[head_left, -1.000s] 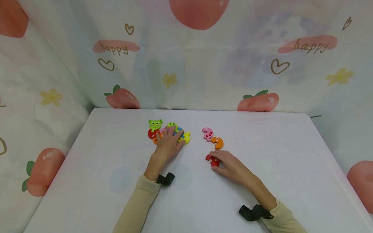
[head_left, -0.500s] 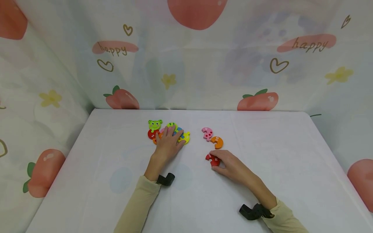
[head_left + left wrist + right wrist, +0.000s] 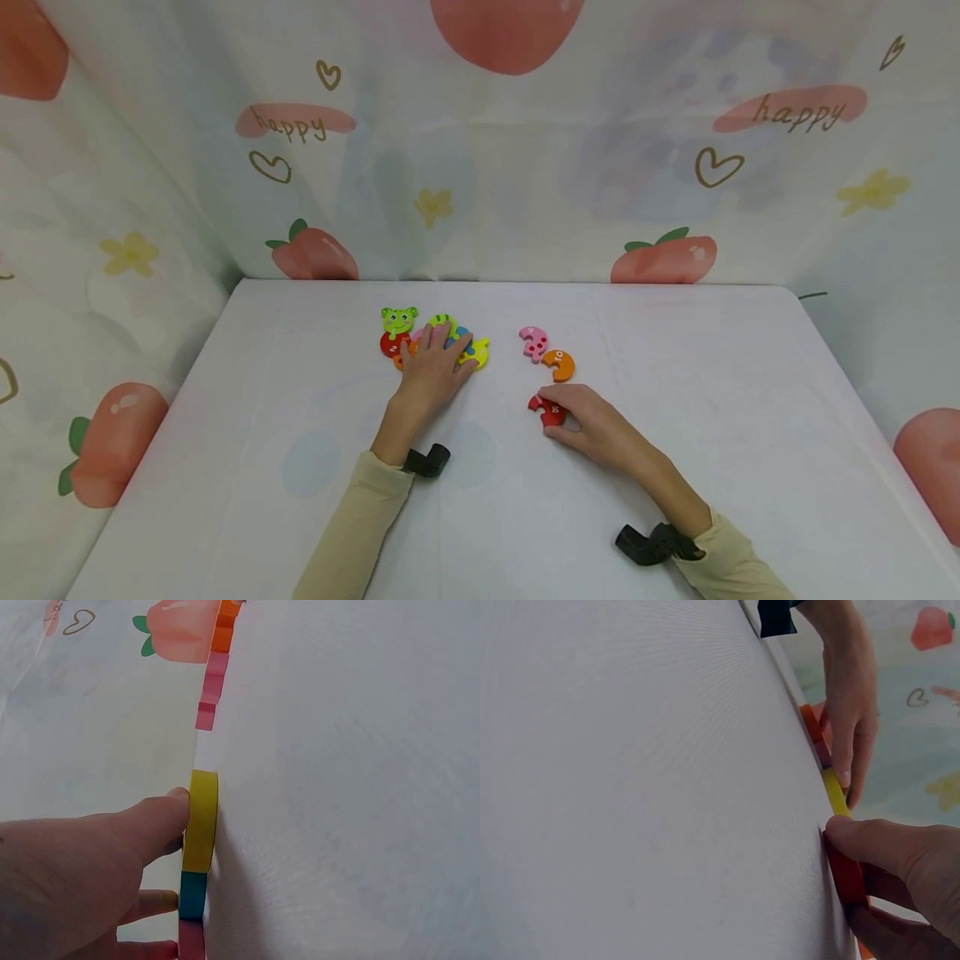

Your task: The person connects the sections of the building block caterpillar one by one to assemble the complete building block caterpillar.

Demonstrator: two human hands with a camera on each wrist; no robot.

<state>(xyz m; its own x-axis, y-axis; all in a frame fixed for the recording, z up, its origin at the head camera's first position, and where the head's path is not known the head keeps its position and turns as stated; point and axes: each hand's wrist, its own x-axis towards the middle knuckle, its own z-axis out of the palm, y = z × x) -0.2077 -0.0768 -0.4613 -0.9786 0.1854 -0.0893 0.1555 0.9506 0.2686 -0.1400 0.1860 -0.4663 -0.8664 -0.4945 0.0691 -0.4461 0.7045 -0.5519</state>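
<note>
My left hand [image 3: 427,375] rests with spread fingers on a joined row of colourful puzzle pieces. A green animal-face piece [image 3: 399,320] and a red piece [image 3: 393,346] marked 2 show at its left. The yellow piece [image 3: 478,353] shows at its right; in the left wrist view the thumb touches this yellow piece [image 3: 200,821]. Pieces under the palm are partly hidden. My right hand [image 3: 600,427] pinches a red puzzle piece [image 3: 552,414] between thumb and fingers, flat on the table. In the right wrist view the thumb lies on that red piece's [image 3: 844,871] near edge.
Beyond the right hand lie a pink spotted piece [image 3: 534,342] and an orange piece [image 3: 560,365] marked 10, close together. The white-covered table [image 3: 480,517] ends at a printed curtain [image 3: 517,192] behind. Each wrist wears a black camera mount [image 3: 427,461].
</note>
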